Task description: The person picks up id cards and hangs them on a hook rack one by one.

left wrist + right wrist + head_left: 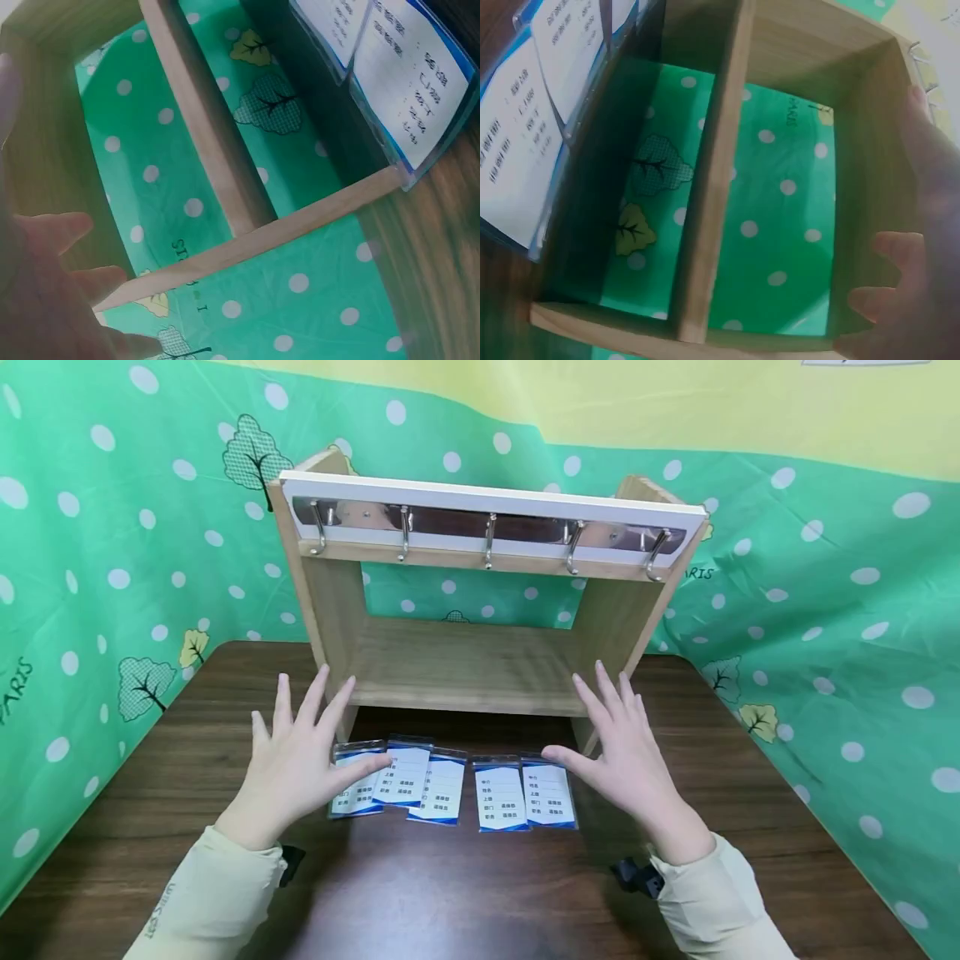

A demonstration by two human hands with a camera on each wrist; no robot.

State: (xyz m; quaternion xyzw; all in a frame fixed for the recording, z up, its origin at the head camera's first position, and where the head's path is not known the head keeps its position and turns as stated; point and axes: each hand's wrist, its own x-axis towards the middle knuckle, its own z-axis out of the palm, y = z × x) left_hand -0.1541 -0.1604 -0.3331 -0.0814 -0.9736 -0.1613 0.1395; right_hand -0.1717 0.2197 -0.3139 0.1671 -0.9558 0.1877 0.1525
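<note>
Several ID badges in clear sleeves lie on the table in front of a wooden rack (472,668). Three badges (442,785) overlap one another on the left, and a pair (501,795) lies on the right, their edges overlapping. My left hand (300,768) is spread with straight fingers, its thumb over the left badges in the head view. On the other side my right hand (630,764) is spread too, its thumb tip overlapping the top of the rightmost badge (550,797). Neither hand holds anything.
Across the rack's top runs a white board with a metal strip (450,522) and several hooks (490,542). The dark brown table (450,893) carries it all. Behind hangs a green dotted cloth (825,610) with printed trees.
</note>
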